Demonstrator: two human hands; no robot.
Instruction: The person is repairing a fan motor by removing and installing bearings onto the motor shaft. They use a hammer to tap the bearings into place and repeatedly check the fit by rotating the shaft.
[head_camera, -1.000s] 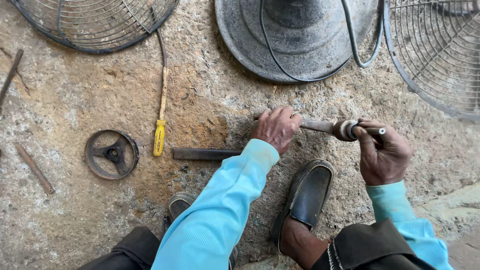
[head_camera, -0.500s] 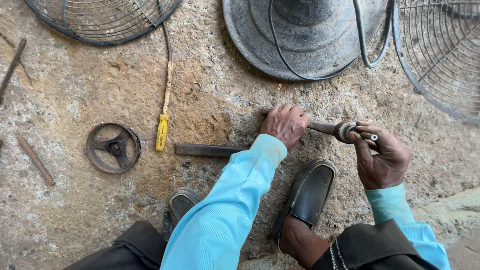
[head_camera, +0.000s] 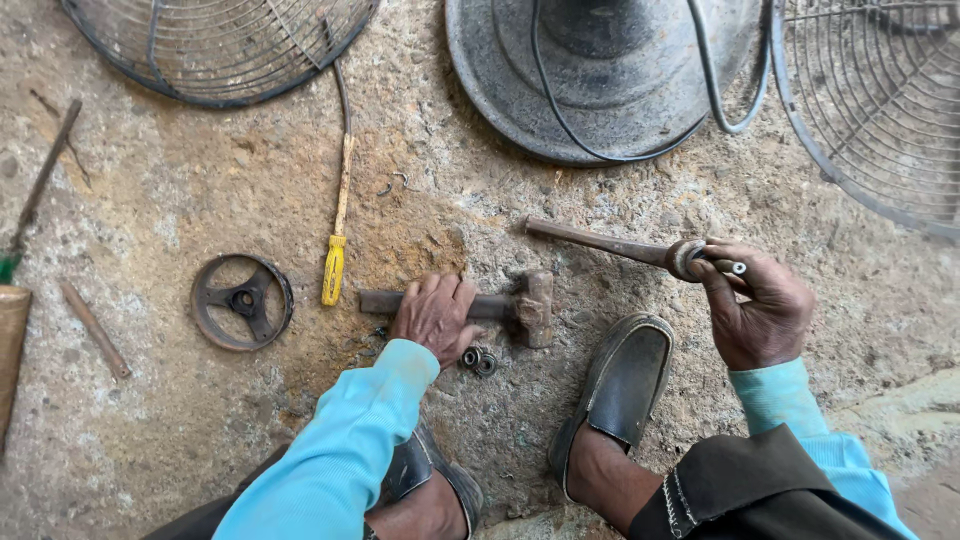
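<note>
My left hand (head_camera: 435, 315) rests on the handle of a rusty hammer (head_camera: 520, 306) that lies on the rough concrete floor; its fingers curl over the handle. My right hand (head_camera: 760, 305) holds the end of a long metal shaft (head_camera: 600, 243) with a round collar (head_camera: 686, 259) near the grip, and the shaft's far tip touches the ground. Two small dark rings (head_camera: 477, 360) lie just below the hammer head.
A yellow-handled screwdriver (head_camera: 336, 250) and a spoked metal wheel (head_camera: 242, 301) lie to the left. Wire fan guards (head_camera: 225, 45) (head_camera: 880, 110) and a grey round fan base (head_camera: 600, 80) with a cable sit at the top. My shoes (head_camera: 620, 385) are below.
My left hand has left the shaft and moved down-left onto the hammer handle. My right hand still holds the shaft's end.
</note>
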